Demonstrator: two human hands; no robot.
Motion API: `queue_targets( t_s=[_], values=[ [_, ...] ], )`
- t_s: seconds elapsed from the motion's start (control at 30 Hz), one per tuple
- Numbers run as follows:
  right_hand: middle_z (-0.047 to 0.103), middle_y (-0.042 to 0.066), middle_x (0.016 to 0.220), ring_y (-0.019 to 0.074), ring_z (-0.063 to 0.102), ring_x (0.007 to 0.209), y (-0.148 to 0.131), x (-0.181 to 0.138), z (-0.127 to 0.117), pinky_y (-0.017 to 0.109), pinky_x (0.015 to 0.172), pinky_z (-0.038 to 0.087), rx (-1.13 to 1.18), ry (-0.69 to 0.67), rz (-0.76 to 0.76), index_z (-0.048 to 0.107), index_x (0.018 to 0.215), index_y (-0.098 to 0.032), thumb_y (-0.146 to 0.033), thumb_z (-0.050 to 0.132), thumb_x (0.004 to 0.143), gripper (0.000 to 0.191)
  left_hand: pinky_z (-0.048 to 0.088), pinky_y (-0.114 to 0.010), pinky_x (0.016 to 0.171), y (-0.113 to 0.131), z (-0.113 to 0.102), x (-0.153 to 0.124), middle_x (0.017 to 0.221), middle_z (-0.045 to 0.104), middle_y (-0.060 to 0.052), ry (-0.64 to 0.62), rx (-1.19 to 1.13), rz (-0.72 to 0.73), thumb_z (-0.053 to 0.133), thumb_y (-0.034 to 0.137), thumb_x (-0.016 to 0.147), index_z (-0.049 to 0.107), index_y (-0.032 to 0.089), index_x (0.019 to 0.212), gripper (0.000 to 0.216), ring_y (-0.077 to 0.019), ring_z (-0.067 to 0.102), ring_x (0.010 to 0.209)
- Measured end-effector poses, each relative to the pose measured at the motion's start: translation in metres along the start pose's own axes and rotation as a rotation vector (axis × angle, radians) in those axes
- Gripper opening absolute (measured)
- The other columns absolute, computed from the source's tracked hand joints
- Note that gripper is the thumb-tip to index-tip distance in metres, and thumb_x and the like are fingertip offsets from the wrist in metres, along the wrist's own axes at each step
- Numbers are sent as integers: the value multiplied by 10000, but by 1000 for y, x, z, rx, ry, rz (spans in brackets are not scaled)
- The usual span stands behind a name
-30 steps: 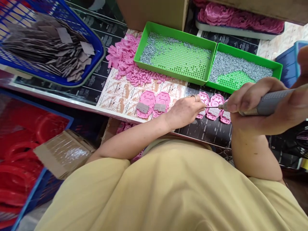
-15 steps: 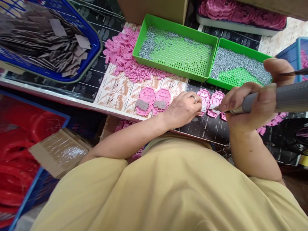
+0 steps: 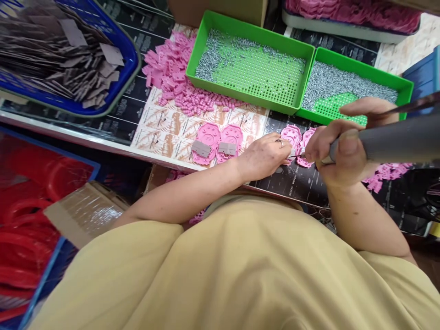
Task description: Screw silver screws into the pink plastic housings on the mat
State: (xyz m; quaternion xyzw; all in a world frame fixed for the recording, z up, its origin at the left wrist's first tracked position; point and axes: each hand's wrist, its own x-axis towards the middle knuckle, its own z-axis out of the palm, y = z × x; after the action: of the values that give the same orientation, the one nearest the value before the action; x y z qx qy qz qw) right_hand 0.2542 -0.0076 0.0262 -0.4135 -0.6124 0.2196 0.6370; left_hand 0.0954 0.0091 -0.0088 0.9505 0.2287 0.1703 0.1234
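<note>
A grey electric screwdriver (image 3: 395,140) lies in my right hand (image 3: 343,153), which is wrapped round its front end. Its thin bit points left, with the tip over a pink plastic housing (image 3: 290,134) on the black board. My left hand (image 3: 264,156), with a ring on one finger, has its fingertips pressed together at that housing's left edge, beside the bit tip; what they pinch is hidden. A second pink housing (image 3: 307,136) sits just right, partly behind my right hand. Two more pink housings (image 3: 207,137), each with a grey plate (image 3: 227,149) across it, lie left of my left hand.
Two green trays (image 3: 240,94) of small metal screws stand behind my hands. Pink parts (image 3: 172,64) are heaped left of them. A blue basket (image 3: 132,68) holds grey plates. Red rings fill a crate (image 3: 51,279) at lower left, beside a cardboard box (image 3: 80,215).
My right hand and the screwdriver have moved slightly left, bringing the bit from the second housing toward the first. My left hand stays by the first housing. The view has shifted a little.
</note>
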Motion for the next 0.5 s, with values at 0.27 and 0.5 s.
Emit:
queue_targets(
  t_s=[0.27,0.5],
  values=[
    [451,-57,650,73,311,338,-20,13,-2,269,338,350,84,123,-169,517,1218,-352,-502,513,933,322,470,-336,930,-1,0,2,1103,715,-92,18,45,25,615,163,936,650,136,911,51,-211,654,969],
    [296,-96,506,41,220,289,5,18,2,198,268,250,187,308,-275,594,1125,-305,-447,566,929,244,469,-327,833,-7,-5,5,910,720,-82,-43,92,34,610,180,936,654,128,907,74,-217,652,881]
  ],
)
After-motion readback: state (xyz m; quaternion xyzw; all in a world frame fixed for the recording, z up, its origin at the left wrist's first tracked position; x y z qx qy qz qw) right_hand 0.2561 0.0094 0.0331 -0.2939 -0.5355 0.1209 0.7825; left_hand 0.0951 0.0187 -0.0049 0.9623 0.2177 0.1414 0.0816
